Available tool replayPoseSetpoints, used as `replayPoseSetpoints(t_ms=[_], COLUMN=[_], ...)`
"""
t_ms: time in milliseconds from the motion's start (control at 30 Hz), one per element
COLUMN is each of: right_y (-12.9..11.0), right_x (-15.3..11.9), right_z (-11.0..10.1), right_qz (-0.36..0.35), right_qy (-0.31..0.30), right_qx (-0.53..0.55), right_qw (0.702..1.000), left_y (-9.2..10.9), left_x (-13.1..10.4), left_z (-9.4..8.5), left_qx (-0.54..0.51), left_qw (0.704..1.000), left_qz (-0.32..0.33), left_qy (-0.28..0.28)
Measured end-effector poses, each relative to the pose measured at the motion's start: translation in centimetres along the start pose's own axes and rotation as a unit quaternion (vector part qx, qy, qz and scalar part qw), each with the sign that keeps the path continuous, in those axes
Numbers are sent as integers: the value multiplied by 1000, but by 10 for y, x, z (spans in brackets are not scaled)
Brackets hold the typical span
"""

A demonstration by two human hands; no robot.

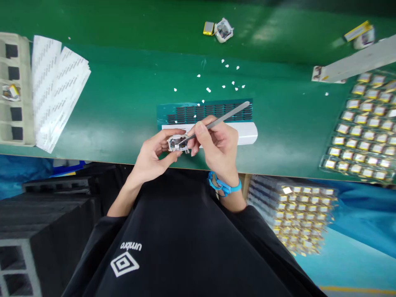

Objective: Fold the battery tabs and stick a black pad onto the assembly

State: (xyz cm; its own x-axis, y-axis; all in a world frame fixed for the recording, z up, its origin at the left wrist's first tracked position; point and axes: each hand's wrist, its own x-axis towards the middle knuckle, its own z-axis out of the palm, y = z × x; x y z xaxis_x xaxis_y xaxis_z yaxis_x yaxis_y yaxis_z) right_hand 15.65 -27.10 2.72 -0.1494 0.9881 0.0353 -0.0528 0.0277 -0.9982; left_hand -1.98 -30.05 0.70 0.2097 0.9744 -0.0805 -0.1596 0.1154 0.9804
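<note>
The left hand (154, 154) pinches a small white housing (177, 143) between thumb and fingers, its grip closed round the part and holding it just above the near edge of the green surface (123, 103); the right hand (218, 144) is closed on a pair of metal tweezers (216, 121), held like a pen, whose tip reaches into the open face of the housing. The step in hand looks like seating or adjusting something small inside the part (what sits at the tip is too small to tell); the next move seems to call for a steady, fine press with the housing kept still. Just beyond the hands lies a strip of dark pads (210, 112) on a white block (247, 133); trays of yellow cells (365, 128) lie to the right, white sheets (55, 90) to the left.
</note>
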Motion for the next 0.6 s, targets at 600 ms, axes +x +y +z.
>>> replayPoseSetpoints(t_ms=[600], right_y=[7], right_x=[8], right_z=[11], right_qz=[34], right_qy=[32], right_qx=[13], right_qw=[999], left_y=[-3], left_x=[-3], left_z=[10], left_qx=[-6], left_qw=[998], left_qz=[10], left_qy=[57])
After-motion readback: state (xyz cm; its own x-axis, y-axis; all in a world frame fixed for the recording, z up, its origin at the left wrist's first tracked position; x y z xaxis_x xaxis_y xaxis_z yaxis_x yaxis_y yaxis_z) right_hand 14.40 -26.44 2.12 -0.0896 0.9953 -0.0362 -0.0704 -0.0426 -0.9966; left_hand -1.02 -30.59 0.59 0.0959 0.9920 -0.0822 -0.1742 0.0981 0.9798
